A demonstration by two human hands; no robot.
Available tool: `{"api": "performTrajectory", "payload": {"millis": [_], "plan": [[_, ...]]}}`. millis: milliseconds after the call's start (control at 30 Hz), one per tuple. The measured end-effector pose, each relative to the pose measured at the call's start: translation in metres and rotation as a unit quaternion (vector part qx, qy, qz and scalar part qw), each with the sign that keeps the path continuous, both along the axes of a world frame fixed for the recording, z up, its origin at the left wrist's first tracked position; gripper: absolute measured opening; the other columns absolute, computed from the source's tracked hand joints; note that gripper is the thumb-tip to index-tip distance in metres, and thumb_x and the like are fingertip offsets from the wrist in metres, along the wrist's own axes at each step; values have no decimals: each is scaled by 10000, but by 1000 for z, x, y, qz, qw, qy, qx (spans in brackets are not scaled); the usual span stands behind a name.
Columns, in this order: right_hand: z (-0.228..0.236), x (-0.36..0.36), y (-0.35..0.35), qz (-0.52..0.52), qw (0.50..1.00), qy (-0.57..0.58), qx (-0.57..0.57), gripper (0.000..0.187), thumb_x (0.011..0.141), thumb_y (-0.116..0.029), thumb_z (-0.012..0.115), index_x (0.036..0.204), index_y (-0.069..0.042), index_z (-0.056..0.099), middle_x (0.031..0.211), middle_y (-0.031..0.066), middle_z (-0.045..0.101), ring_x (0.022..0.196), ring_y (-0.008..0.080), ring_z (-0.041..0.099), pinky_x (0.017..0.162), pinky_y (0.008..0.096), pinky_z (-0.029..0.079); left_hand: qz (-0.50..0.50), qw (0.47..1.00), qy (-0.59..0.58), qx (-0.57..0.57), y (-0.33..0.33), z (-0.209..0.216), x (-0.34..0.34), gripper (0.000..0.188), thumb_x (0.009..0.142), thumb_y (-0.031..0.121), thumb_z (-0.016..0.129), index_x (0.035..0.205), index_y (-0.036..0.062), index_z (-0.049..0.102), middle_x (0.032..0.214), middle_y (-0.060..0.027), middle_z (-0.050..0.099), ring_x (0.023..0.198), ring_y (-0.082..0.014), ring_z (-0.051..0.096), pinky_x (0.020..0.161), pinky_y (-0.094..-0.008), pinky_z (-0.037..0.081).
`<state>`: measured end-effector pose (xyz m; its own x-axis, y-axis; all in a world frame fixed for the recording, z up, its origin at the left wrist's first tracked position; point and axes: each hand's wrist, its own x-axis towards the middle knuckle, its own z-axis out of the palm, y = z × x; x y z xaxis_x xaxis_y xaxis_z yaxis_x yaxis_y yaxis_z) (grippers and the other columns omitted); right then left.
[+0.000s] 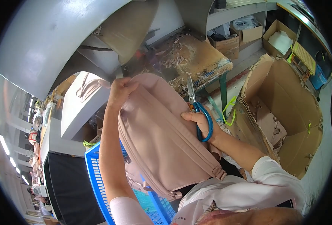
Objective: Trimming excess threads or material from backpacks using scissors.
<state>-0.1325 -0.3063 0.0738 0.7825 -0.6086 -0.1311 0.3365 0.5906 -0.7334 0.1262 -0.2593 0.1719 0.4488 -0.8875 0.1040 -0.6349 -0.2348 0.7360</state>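
Note:
A dusty-pink backpack panel (pixel 162 131) with long straps along both sides spreads across the middle, its rounded end away from me. My left hand (pixel 120 92) pinches the upper left edge of that end. At the panel's right side my right hand (pixel 205 122) is closed round blue-handled scissors (pixel 210 123), whose metal blades point up and away. The right thumb rests on the pink fabric, while the fingers behind it are partly hidden. A strap buckle (pixel 219 173) shows at the near right corner.
A large open cardboard box (pixel 301 108) with pink pieces inside stands at right. Below my left arm is a blue plastic basket (pixel 94 168). Ahead, a worn work surface (pixel 196 56) is strewn with scraps under a machine (pixel 61 33). More pink fabric (pixel 89 88) lies on a white table at left.

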Motion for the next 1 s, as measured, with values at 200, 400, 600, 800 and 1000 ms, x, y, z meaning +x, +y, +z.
{"api": "performTrajectory", "payload": {"millis": [200, 400, 600, 800, 1000], "plan": [[3, 6, -4, -3, 1000, -21, 8, 300, 706, -110, 634, 960, 38, 579, 869, 79, 605, 771, 143, 567, 713, 260, 453, 9, 1000, 10, -25, -10, -10, 10, 177, 738, 159, 624, 781, -12, 640, 561, 33, 480, 501, -56, 404, 455, -229, 314], [4, 6, -5, -14, 999, -31, 10, 311, 714, -94, 622, 987, 47, 572, 889, 81, 606, 787, 141, 564, 733, 258, 451, 18, 998, -33, -40, -17, -11, 7, 200, 737, 173, 630, 838, 3, 654, 583, 6, 529, 540, -60, 440, 501, -230, 357], [-6, -3, 4, -13, 1000, 4, 10, 337, 714, -77, 622, 1020, 44, 550, 910, 86, 606, 807, 142, 568, 748, 254, 449, -20, 997, -36, -58, -18, -18, 5, 240, 732, 191, 634, 871, -4, 642, 624, -32, 578, 585, -88, 485, 548, -248, 398], [-13, -25, 22, -5, 1000, -4, 13, 376, 707, -84, 611, 1055, 30, 530, 940, 92, 601, 813, 156, 582, 745, 280, 466, -62, 991, -108, -41, 4, -11, -23, 158, 782, 128, 625, 818, -26, 616, 661, 41, 510, 592, -29, 408, 520, -189, 351], [-36, -51, 31, -2, 998, -46, -45, 431, 674, -87, 622, 1069, 42, 511, 980, 91, 581, 883, 164, 554, 812, 286, 429, 188, 928, -86, -310, 92, -42, -65, 405, 772, 180, 618, 1120, 8, 504, 986, -71, 543, 852, -135, 505, 723, -276, 415]]}}
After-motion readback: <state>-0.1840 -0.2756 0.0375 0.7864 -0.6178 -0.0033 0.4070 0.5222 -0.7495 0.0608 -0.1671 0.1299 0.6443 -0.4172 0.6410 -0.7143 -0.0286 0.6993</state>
